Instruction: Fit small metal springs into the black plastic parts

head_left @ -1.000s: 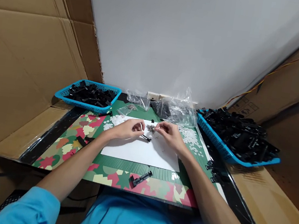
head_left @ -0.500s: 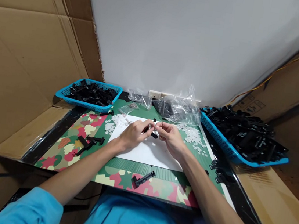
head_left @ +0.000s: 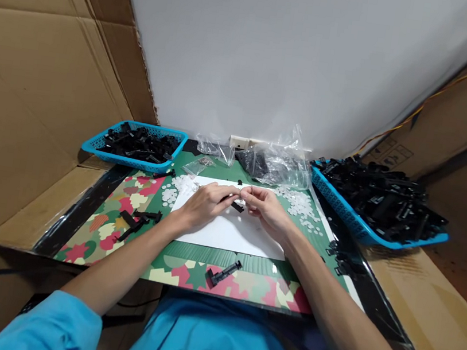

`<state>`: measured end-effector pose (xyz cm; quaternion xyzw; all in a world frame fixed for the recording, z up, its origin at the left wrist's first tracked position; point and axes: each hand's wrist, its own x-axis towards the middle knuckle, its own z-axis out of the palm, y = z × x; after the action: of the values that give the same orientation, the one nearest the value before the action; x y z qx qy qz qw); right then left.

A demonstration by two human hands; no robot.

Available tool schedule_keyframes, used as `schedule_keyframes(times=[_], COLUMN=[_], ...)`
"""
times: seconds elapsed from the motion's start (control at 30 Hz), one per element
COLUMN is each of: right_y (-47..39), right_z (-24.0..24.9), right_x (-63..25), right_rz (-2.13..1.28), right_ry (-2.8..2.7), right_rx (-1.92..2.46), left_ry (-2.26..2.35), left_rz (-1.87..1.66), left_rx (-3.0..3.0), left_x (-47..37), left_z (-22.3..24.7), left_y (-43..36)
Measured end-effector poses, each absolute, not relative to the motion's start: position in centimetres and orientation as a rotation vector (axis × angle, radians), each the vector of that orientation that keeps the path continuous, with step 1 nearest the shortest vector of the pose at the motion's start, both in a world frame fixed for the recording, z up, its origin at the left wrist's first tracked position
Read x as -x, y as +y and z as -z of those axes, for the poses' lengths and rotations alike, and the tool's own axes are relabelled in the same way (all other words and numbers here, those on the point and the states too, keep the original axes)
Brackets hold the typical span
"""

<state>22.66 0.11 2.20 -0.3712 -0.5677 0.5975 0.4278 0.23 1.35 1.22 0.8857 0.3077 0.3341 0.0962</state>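
Over the white sheet (head_left: 229, 235), my left hand (head_left: 205, 205) is closed around a black plastic part (head_left: 236, 206), whose end sticks out below the fingers. My right hand (head_left: 269, 212) meets it, thumb and forefinger pinched together at the left fingertips. Whatever the right fingers pinch is too small to make out. Small translucent white discs (head_left: 170, 194) lie scattered left of the sheet, and more white discs (head_left: 299, 204) lie to its right. Nearer my body, a single long black part (head_left: 223, 274) rests on the patterned mat edge.
A blue basket (head_left: 131, 162) of black parts stands back left; another blue basket (head_left: 353, 221) heaped with them stands right. Clear plastic bags (head_left: 289, 168) lie at the back by the wall. Several loose black parts (head_left: 137, 222) lie left, with small black pieces (head_left: 345, 263) at right. Cardboard flanks the table.
My fingers have drawn closer together at the black part, and the left fingers lie flatter across it. The whole view has shifted slightly; the loose things on the table stay put.
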Motion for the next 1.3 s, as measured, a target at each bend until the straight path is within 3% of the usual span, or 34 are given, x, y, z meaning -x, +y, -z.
schedule_keyframes(times=[0.27, 0.5, 0.67, 1.07, 1.3], right_y=[-0.6, -0.7, -0.3, -0.5, -0.3], right_z=[-3.2, -2.3, -2.4, -3.3, -3.0], right_x=[-23.4, -24.0, -24.1, -23.7, -23.4], right_rz=[-0.518, -0.129, -0.211, -0.839, -0.929], right_ry=[-1.973, -2.296, -2.153, -1.743, -1.748], right_rx=[1.011, 0.987, 0.975, 0.936, 0.962], left_ry=[0.938, 0.896, 0.831, 0.804, 0.8], left_rz=[-0.973, -0.926, -1.004, -1.224, -1.242], left_rx=[-2.379, -2.497, -2.501, -2.547, -2.666], left_x=[-0.6, -0.6, -0.7, -0.6, -0.7], left_z=[-1.6, -1.0, -1.2, -0.7, -1.1], left_y=[0.9, 1.1, 1.1, 1.2, 0.9])
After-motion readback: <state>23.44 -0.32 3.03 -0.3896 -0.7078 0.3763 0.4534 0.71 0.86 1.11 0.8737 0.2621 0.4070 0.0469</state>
